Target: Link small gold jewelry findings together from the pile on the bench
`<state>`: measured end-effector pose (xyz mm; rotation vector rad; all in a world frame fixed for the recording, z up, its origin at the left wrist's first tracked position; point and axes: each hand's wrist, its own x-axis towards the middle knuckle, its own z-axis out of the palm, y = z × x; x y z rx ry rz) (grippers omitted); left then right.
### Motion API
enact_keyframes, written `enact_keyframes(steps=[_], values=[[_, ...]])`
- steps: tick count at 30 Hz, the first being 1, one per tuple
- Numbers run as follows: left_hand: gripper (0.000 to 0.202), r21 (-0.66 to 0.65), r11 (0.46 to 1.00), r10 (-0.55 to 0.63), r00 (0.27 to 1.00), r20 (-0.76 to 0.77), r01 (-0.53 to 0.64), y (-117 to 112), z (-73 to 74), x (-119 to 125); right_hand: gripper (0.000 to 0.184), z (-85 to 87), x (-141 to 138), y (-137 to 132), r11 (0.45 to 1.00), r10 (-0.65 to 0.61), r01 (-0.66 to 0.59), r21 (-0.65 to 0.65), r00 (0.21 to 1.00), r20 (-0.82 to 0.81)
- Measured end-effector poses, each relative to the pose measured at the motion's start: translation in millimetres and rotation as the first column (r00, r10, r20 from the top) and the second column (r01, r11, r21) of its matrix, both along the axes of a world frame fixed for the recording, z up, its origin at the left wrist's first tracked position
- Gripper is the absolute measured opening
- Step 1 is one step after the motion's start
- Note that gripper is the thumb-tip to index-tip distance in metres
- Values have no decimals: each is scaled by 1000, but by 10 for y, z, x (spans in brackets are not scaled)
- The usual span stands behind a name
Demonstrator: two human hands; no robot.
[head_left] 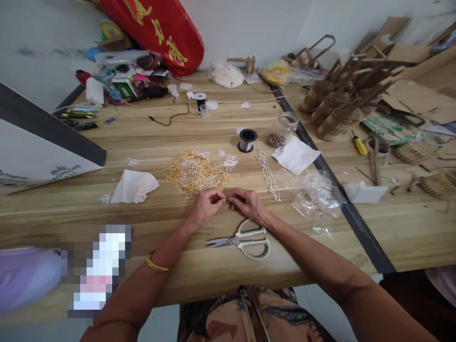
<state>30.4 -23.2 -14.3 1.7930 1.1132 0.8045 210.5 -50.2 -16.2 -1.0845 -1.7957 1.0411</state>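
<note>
My left hand (pixel 207 204) and my right hand (pixel 246 203) meet fingertip to fingertip over the wooden table, each in a pinch. Whatever lies between the fingertips is too small to make out. Just beyond them spreads a heap of gold and silver beads (pixel 199 172). Close to my right hand, a beaded chain (pixel 268 175) lies stretched on the wood. White-handled scissors (pixel 242 240) rest below my hands, blades pointing left. Farther back stands a spool of thin silver wire (pixel 247 141).
A glass jar with brown beads (pixel 285 128) stands behind a white paper sheet (pixel 296 156). Clear plastic bags (pixel 317 194) lie to the right. At the left are crumpled paper (pixel 134 186), a phone-like blurred object (pixel 101 268) and a large box (pixel 46 147). Bamboo baskets (pixel 327 111) crowd the back right.
</note>
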Motion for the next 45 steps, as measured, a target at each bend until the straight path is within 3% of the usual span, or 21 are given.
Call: enact_keyframes(steps=[5,13,32,45], values=[[9,-63,998,19,998,60,-15,2,20,-9,15,-49,-2,3,999,-13,12,36,1000,14],[8,-109,993,45,995,94,-35,-8,44,-2,10,-17,6,4,963,-49,13,268,991,126],[10,-126,989,92,991,94,-80,4,42,-6,9,-1,-3,-48,938,-113,33,344,970,214],[10,-143,988,75,992,104,-60,-1,17,1,8,18,-6,-51,943,-56,-20,331,974,218]])
